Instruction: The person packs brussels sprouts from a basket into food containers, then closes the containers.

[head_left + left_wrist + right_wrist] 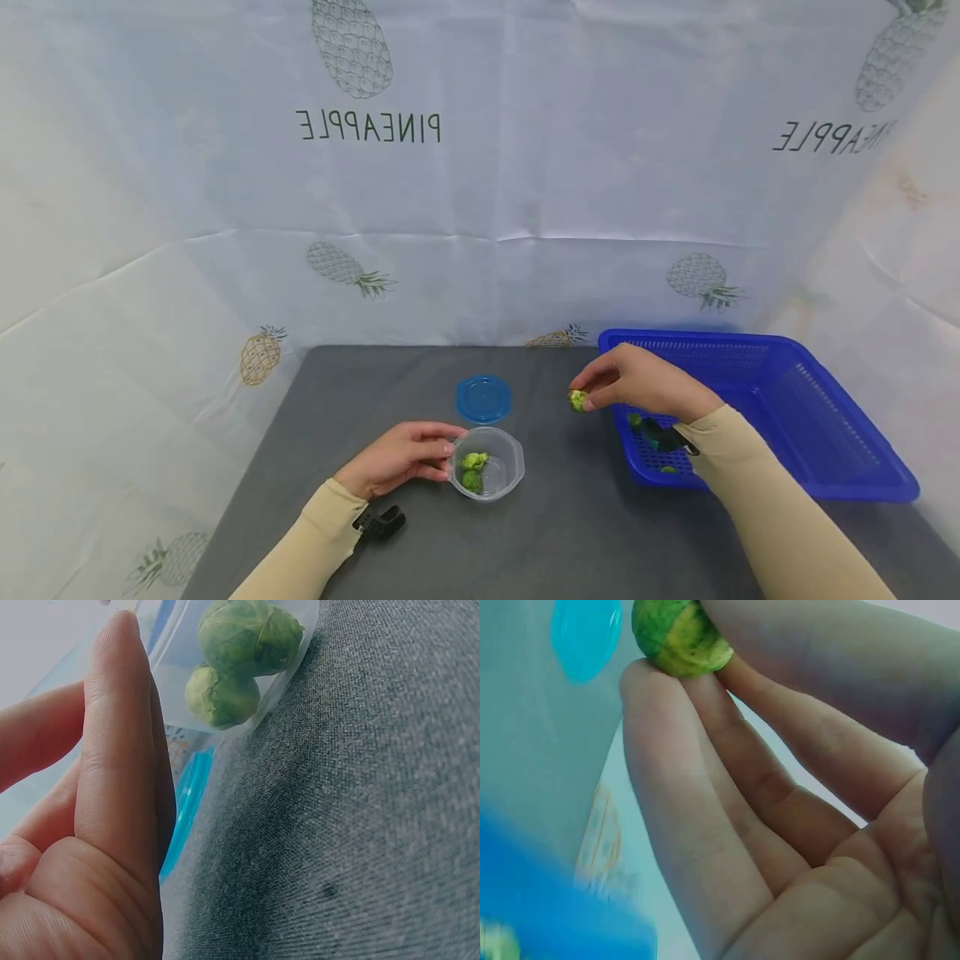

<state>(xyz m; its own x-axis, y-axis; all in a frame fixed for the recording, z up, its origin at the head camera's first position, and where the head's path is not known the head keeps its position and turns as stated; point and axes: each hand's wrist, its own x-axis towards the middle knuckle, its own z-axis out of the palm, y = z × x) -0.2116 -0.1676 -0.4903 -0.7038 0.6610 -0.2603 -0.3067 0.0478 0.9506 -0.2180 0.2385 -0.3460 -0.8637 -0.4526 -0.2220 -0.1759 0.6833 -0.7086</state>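
My left hand (405, 457) holds the left rim of a clear plastic container (512, 467) on the table. Two green Brussels sprouts (472, 481) lie inside it, and they also show through the wall in the left wrist view (232, 634). Between thumb and fingertips, my right hand (637, 383) pinches another Brussels sprout (577, 401), raised beside the left edge of a blue basket (810, 400). That held sprout (679, 637) looks green with a yellowish side in the right wrist view. My right forearm hides part of the basket.
A round blue lid (483, 398) lies flat behind the container on the grey tabletop (555, 517). A few green pieces (635, 419) show at the basket's left end. White pineapple-print sheeting (487, 183) hangs behind the table and along its sides.
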